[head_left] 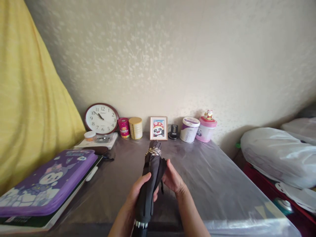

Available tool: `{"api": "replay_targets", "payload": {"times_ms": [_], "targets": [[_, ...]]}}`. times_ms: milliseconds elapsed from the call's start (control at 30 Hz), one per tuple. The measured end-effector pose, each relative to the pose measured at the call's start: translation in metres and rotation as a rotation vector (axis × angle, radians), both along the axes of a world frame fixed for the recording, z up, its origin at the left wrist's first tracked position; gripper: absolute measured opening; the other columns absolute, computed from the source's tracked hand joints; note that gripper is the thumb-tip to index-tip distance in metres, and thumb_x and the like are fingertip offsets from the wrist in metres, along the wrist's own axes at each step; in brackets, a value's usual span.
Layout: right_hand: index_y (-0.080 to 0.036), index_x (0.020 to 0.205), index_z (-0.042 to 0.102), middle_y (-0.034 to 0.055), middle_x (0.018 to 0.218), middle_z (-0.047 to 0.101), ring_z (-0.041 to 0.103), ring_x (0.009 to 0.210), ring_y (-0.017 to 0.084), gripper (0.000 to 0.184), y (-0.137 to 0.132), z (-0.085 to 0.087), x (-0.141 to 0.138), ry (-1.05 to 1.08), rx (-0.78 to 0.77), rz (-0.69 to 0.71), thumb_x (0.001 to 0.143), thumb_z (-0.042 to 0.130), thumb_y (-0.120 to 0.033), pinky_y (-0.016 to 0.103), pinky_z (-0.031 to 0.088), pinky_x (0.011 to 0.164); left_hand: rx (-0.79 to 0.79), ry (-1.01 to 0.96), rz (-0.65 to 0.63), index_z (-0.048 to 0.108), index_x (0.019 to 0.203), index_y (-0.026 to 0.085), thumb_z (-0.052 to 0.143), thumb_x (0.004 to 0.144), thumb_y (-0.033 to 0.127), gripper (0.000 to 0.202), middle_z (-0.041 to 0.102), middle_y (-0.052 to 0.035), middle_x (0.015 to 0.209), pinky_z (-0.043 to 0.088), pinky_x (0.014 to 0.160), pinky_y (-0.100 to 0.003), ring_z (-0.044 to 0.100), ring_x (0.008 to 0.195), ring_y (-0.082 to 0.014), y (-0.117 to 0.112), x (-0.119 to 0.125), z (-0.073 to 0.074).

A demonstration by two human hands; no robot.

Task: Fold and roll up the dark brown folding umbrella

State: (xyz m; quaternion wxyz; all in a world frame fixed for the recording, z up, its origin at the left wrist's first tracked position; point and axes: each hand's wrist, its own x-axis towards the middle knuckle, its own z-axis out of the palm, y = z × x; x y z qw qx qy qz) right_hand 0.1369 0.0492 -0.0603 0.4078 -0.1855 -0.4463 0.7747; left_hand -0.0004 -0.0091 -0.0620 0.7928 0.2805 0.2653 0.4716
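A person's two bare hands handle a folded black umbrella (153,171) above the near middle of a desk (207,187) spread with a shiny gray cover, its handle end toward the wearer and its far end pointing to the wall. The left hand (138,188) is wrapped around the lower part of the bundle, thumb across the top and fingers curled in beneath from the other side. The right hand (174,179) is at the right edge of the fabric, thumb up and fingers loosely curved; whether they pinch a fold cannot be told, as the dark cloth hides the contact. A patterned cord (154,151) circles the umbrella near its far end. Along the wall stand, from left, a round clock (101,119), a magenta can (123,128), a yellow tin (135,128), a framed panda picture (158,128), a small black stand (174,131), a white tub (189,130) and a pink-lidded tub (206,131) topped by a figurine (208,115). A purple case (53,179) lies at left beside a yellow curtain (32,98); bulging white bags (274,156) sit at right, beyond the desk.
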Motion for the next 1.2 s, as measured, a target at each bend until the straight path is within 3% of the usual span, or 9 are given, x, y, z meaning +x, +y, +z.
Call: {"api": "replay_targets", "payload": {"times_ms": [167,267,433,600,767,967,1200], "targets": [[-0.018,0.112,0.054,0.0078,0.094,0.063,0.06,0.081,0.019,0.054,-0.003,0.001,0.009,-0.076,0.1,0.175,0.068,0.067,-0.047,0.033,0.046,0.073,0.034,-0.128,0.025,0.059,0.072,0.011,0.059,0.072,0.042,0.031,0.052,-0.001,0.064,0.036,0.039,-0.018,0.044,0.044,-0.0055,0.0,-0.005,0.004],[-0.013,0.097,0.06,0.0042,0.076,0.062,0.058,0.062,0.012,0.037,0.001,-0.003,0.013,-0.238,0.113,0.259,0.07,0.069,-0.036,0.025,0.045,0.061,0.059,-0.132,-0.001,0.06,0.074,0.01,0.053,0.077,0.041,0.032,0.05,-0.0008,0.061,0.037,0.041,-0.019,0.043,0.045,-0.006,0.0,-0.009,0.004],[-0.012,0.074,0.061,-0.0024,0.058,0.055,0.047,0.046,0.005,0.027,0.009,-0.011,0.015,-0.324,0.081,0.126,0.072,0.067,-0.038,0.018,0.039,0.046,0.069,-0.142,-0.021,0.06,0.075,0.01,0.054,0.077,0.039,0.029,0.05,-0.0006,0.072,0.036,0.041,-0.02,0.042,0.046,-0.0044,0.0,-0.013,0.004],[-0.013,0.072,0.061,-0.0017,0.061,0.057,0.049,0.048,0.006,0.028,0.01,-0.011,0.011,-0.275,0.081,-0.038,0.07,0.067,-0.04,0.02,0.041,0.052,0.084,-0.092,-0.049,0.059,0.074,0.011,0.054,0.076,0.04,0.03,0.049,-0.0012,0.068,0.036,0.04,-0.021,0.042,0.045,-0.0054,-0.001,-0.01,0.006],[-0.015,0.075,0.062,-0.0025,0.06,0.059,0.05,0.048,0.006,0.031,0.014,-0.014,0.008,-0.304,0.096,-0.161,0.07,0.064,-0.045,0.02,0.04,0.052,0.079,-0.017,0.013,0.06,0.076,0.01,0.057,0.073,0.043,0.033,0.051,-0.0015,0.066,0.036,0.039,-0.021,0.044,0.043,-0.0063,-0.002,-0.004,0.003],[-0.014,0.073,0.063,-0.0011,0.063,0.061,0.053,0.05,0.007,0.03,0.015,-0.014,0.013,-0.382,0.108,-0.134,0.07,0.064,-0.044,0.02,0.042,0.055,0.065,0.1,0.101,0.056,0.085,0.013,0.058,0.072,0.044,0.034,0.056,-0.0018,0.063,0.039,0.038,-0.022,0.048,0.042,-0.0089,-0.002,-0.003,-0.005],[-0.013,0.069,0.062,-0.0009,0.061,0.06,0.054,0.05,0.008,0.031,0.016,-0.01,0.021,-0.452,0.104,-0.125,0.069,0.065,-0.043,0.021,0.042,0.054,0.076,0.115,0.189,0.052,0.078,0.015,0.06,0.071,0.043,0.03,0.056,-0.0004,0.058,0.037,0.037,-0.022,0.049,0.039,-0.0089,-0.005,-0.003,0.003]]}}
